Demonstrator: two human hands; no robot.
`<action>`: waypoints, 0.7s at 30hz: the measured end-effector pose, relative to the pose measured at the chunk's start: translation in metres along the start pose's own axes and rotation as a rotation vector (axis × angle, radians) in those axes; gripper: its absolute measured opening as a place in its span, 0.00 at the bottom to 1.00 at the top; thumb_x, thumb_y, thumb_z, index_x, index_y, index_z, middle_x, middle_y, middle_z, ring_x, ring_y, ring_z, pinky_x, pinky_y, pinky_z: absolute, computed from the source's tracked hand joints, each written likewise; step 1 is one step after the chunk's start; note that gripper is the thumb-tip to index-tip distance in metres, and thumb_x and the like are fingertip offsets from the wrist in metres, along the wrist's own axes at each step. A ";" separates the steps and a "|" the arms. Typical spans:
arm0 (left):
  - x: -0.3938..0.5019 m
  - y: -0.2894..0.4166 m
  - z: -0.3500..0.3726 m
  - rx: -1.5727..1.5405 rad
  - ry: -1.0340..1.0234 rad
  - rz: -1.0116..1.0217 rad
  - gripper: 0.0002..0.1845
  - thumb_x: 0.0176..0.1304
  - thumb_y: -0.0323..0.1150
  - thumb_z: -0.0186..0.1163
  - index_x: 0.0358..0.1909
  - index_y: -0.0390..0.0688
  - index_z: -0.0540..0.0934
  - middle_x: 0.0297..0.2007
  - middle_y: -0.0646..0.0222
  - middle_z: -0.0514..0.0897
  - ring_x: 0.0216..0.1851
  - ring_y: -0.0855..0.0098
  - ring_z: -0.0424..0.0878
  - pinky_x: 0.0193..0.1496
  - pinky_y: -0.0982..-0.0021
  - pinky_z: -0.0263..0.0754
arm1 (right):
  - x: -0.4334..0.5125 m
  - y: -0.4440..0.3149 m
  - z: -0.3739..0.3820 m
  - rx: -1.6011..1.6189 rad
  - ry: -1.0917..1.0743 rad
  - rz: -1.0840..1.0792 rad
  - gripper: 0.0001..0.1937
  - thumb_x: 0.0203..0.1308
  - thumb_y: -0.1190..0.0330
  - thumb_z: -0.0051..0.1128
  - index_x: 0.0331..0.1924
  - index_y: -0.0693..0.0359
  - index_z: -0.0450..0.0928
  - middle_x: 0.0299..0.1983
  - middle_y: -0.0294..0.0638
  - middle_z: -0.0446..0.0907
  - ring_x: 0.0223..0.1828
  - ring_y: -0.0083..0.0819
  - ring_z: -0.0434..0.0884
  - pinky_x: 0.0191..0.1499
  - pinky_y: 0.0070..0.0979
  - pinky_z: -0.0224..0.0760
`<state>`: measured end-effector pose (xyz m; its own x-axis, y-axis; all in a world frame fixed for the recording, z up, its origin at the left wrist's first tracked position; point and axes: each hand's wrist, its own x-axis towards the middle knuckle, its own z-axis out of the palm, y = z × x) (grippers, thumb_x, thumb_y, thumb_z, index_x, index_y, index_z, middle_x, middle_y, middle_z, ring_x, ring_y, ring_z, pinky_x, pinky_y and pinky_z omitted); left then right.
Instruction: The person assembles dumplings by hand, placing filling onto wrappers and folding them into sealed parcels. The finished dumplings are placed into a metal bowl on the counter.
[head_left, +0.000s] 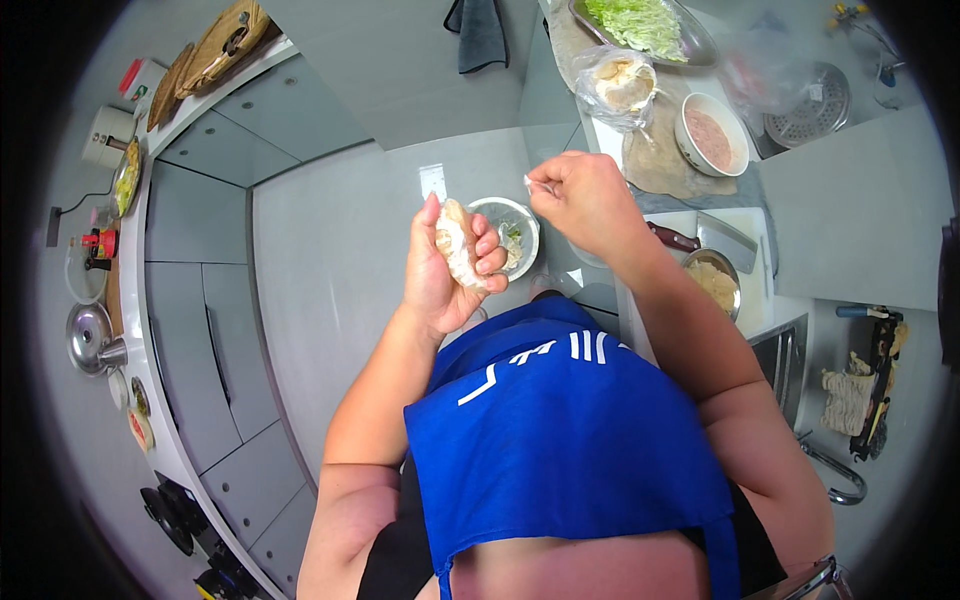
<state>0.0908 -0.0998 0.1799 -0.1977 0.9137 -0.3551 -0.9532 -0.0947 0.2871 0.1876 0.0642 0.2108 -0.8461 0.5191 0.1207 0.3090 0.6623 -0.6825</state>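
Note:
My left hand (457, 262) is raised over the floor, its fingers wrapped around a pale, brownish, oblong piece of food (459, 244) that looks like a peeled root or bulb. To its right my right hand (581, 199) pinches a small white scrap (529, 181) between thumb and fingertips. Below and behind the left hand stands a lined waste bin (531, 232) with green and pale scraps inside. On the counter at the right, a clear plastic bag (592, 79) lies open around similar pale food (624, 81).
A cleaver (727, 240) lies on the white cutting board (759, 289) beside a metal bowl of pale food (712, 279). Further up are a white bowl of minced meat (709, 139) and a metal tray of shredded cabbage (701, 45). Wooden boards (217, 56) and a lid (90, 337) line the left counter.

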 end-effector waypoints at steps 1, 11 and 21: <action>-0.001 0.002 0.000 -0.029 0.027 -0.038 0.29 0.63 0.63 0.42 0.32 0.44 0.70 0.23 0.72 0.66 0.22 0.74 0.64 0.23 0.72 0.60 | 0.002 0.004 -0.003 0.027 -0.105 0.070 0.05 0.48 0.71 0.57 0.28 0.61 0.83 0.27 0.48 0.82 0.32 0.43 0.82 0.37 0.34 0.75; -0.005 0.007 -0.023 -0.089 -0.052 -0.056 0.25 0.67 0.49 0.43 0.59 0.43 0.66 0.34 0.62 0.72 0.27 0.71 0.66 0.28 0.69 0.70 | 0.002 0.082 0.078 -0.210 -0.414 0.114 0.10 0.50 0.74 0.55 0.37 0.62 0.83 0.37 0.52 0.82 0.39 0.47 0.81 0.45 0.36 0.74; -0.007 0.009 -0.033 -0.118 -0.137 -0.186 0.27 0.68 0.47 0.40 0.57 0.33 0.66 0.45 0.48 0.76 0.24 0.70 0.68 0.24 0.66 0.79 | 0.000 0.002 0.013 0.185 -0.232 -0.517 0.11 0.51 0.67 0.60 0.40 0.56 0.82 0.38 0.39 0.79 0.40 0.39 0.79 0.45 0.34 0.73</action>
<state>0.0762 -0.1198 0.1556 0.0085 0.9639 -0.2662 -0.9919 0.0418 0.1197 0.1826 0.0586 0.2001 -0.9458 0.0090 0.3247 -0.2317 0.6818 -0.6939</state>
